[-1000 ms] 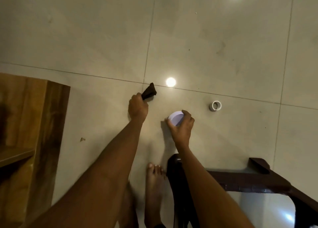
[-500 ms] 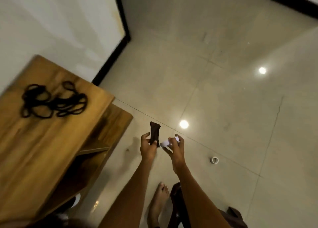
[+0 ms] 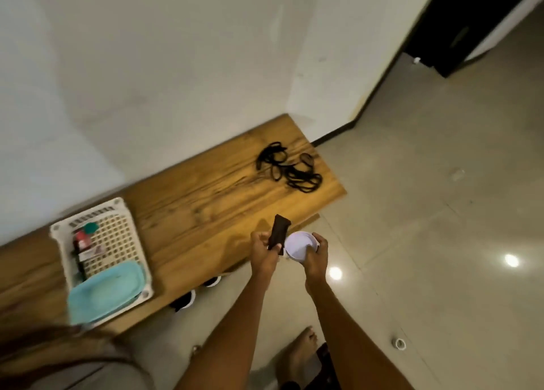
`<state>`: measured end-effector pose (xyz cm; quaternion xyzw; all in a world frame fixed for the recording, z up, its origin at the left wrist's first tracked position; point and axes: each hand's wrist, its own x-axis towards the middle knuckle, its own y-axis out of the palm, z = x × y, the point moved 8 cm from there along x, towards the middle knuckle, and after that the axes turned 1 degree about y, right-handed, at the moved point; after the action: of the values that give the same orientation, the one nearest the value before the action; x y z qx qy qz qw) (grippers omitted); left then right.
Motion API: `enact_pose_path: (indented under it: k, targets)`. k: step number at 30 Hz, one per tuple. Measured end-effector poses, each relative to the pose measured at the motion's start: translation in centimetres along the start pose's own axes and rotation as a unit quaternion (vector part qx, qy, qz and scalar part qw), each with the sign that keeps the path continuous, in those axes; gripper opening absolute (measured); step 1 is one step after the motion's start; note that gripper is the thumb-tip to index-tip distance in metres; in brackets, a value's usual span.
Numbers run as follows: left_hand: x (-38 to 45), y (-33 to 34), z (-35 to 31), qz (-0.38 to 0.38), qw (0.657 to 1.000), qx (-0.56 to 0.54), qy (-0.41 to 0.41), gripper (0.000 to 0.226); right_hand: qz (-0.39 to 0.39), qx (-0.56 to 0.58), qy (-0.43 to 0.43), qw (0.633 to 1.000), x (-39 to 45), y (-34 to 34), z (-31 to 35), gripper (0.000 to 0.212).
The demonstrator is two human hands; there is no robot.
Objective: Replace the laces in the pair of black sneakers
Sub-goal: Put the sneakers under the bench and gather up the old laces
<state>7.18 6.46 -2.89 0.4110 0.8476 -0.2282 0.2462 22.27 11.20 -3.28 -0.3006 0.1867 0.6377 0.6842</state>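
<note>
The left hand grips a dark brown folded piece that stands up from its fingers, and just beside it the right hand holds a round white lid by its rim. Beyond the hands, a tangle of black laces lies on the wooden tabletop, well apart from a white basket off to the left. Below the left hand, black sneakers with white soles show under the tabletop's edge, and a small white ring lies on the floor near the right arm.
</note>
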Motion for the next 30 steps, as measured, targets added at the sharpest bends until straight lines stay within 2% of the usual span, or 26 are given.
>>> enact_pose_path:
  k: [2, 6, 9, 14, 17, 19, 22, 30]
  targets:
    - [0.3, -6.1, 0.4, -0.039, 0.999, -0.008, -0.011, 0.038, 0.01, -0.011, 0.004, 1.0, -2.3, 4.9, 0.2, 0.036]
    - [1.1, -17.4, 1.0, -0.092, 0.995, -0.034, -0.011, 0.03, 0.081, -0.042, -0.023, 0.996, -6.4, 15.6, 0.2, 0.008]
    - [2.2, -24.8, 2.4, -0.127, 0.991, -0.043, -0.015, 0.039, 0.123, -0.09, -0.046, 0.987, -8.6, 23.3, -0.5, 0.005]
    - [2.8, -34.0, 5.4, -0.218, 0.974, -0.06, -0.032, 0.039, 0.175, -0.187, -0.077, 0.964, -11.3, 33.8, -2.4, 0.003]
    - [3.9, -37.8, 6.3, -0.242, 0.967, -0.072, -0.017, 0.04, 0.197, -0.246, -0.095, 0.944, -13.1, 38.5, -2.9, 0.01]
    - [4.7, -39.7, 5.9, -0.26, 0.962, -0.085, -0.01, 0.035, 0.189, -0.278, -0.108, 0.935, -13.6, 40.8, -2.9, 0.019]
    - [5.9, -42.5, 5.1, -0.301, 0.95, -0.079, 0.009, 0.025, 0.159, -0.32, -0.142, 0.923, -13.0, 43.6, -2.8, 0.02]
    - [7.6, -45.8, 6.1, -0.366, 0.928, -0.068, 0.019, 0.028, 0.107, -0.486, -0.284, 0.819, -11.9, 48.5, -1.8, 0.029]
